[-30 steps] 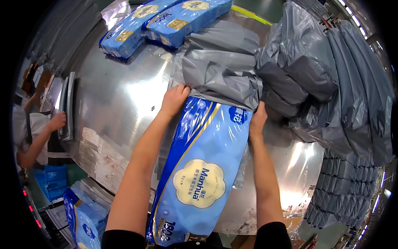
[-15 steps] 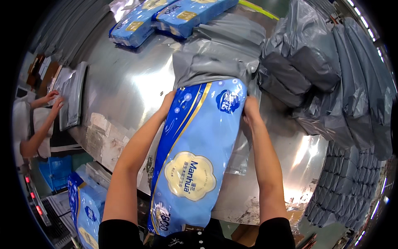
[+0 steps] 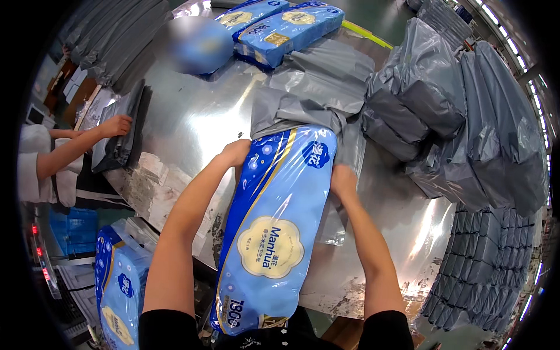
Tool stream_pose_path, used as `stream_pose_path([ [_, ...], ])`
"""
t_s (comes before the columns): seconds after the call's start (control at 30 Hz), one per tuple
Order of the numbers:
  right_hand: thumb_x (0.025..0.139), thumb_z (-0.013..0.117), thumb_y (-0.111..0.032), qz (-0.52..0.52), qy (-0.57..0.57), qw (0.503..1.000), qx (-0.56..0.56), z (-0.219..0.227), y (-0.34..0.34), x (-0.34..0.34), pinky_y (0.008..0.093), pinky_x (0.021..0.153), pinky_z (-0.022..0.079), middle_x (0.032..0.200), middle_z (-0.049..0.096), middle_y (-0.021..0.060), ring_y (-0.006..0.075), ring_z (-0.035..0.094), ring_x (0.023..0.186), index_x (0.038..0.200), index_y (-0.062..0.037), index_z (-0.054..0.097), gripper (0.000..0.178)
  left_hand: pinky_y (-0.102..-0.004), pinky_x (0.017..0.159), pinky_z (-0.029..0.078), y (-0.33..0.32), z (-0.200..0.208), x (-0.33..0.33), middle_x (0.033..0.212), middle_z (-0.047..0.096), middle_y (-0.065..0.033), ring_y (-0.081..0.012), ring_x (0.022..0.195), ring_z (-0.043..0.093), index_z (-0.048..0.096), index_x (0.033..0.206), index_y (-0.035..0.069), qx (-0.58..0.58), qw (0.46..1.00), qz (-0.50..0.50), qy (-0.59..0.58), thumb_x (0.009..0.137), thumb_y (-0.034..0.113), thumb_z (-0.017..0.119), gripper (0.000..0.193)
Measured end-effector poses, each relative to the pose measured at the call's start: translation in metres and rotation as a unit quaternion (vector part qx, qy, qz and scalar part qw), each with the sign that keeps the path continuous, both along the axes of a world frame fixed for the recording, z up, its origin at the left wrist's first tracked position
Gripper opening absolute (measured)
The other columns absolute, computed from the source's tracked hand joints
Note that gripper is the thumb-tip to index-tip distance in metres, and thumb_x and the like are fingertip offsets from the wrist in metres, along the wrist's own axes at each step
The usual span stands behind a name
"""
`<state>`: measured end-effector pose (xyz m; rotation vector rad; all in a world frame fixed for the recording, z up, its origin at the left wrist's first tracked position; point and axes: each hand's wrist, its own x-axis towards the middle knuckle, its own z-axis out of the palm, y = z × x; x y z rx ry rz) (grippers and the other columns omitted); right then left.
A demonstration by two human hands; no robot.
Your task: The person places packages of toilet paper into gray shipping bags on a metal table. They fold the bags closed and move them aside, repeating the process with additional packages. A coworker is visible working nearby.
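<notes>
A long blue plastic-wrapped tissue pack (image 3: 280, 192) lies lengthwise in front of me, its near end by my body. Its far end sits inside the mouth of a grey plastic mailing bag (image 3: 300, 111), which is wrinkled around it. My left hand (image 3: 237, 153) is closed against the pack's left side, just below the bag's edge. On the opposite side my right hand (image 3: 344, 178) presses the pack a little nearer to me, fingers curled. The fingertips of both hands are partly hidden by the pack.
The metal table (image 3: 181, 116) holds more blue packs (image 3: 289, 35) at the back. Filled grey bags (image 3: 431, 87) are heaped at right, above stacked grey parcels (image 3: 484, 256). At left, a co-worker's hand (image 3: 116, 125) touches flat grey bags (image 3: 119, 151). Another blue pack (image 3: 119, 286) stands lower left.
My right hand has slid toward me along the pack's side, away from the bag's mouth. My left hand stays near the bag's edge. The co-worker's hand has reached onto the flat grey bags.
</notes>
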<state>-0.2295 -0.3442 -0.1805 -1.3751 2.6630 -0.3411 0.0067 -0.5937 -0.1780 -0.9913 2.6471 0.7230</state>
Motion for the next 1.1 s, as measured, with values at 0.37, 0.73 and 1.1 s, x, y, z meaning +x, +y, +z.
stream_pose_path([
  [0.37, 0.091, 0.057, -0.011, -0.042, -0.335, 0.896, -0.287, -0.011, -0.045, -0.058, 0.0307, 0.065, 0.05, 0.093, 0.063, 0.0079, 0.0173, 0.063, 0.075, 0.107, -0.005, 0.063, 0.018, -0.0385, 0.078, 0.052, 0.016, 0.009, -0.006, 0.09, 0.066, -0.0243, -0.0385, 0.086, 0.066, 0.055, 0.1, 0.001, 0.011, 0.9, 0.218, 0.378, 0.082, 0.016, 0.062, 0.025],
  [0.73, 0.084, 0.058, -0.001, -0.078, -0.055, 0.898, -0.43, -0.041, -0.014, 0.004, 0.0401, 0.077, 0.045, 0.09, 0.057, 0.0168, 0.0344, 0.058, 0.084, 0.104, -0.0028, 0.047, 0.023, -0.0372, 0.084, 0.047, 0.011, 0.023, -0.019, 0.1, 0.063, -0.0232, -0.0356, 0.095, 0.061, 0.054, 0.099, -0.002, 0.069, 0.94, 0.052, 0.331, 0.089, 0.008, 0.055, 0.014],
  [1.1, 0.1, 0.04, -0.038, -0.187, -0.556, 0.675, -0.448, -0.12, -0.033, -0.033, 0.0351, 0.075, 0.05, 0.094, 0.067, 0.0167, 0.0217, 0.064, 0.085, 0.105, 0.0052, 0.061, 0.048, -0.0314, 0.081, 0.044, 0.031, -0.011, -0.027, 0.09, 0.06, -0.0101, -0.0184, 0.085, 0.053, 0.046, 0.102, 0.007, 0.273, 0.791, 0.229, 0.498, 0.101, 0.023, 0.044, 0.016],
])
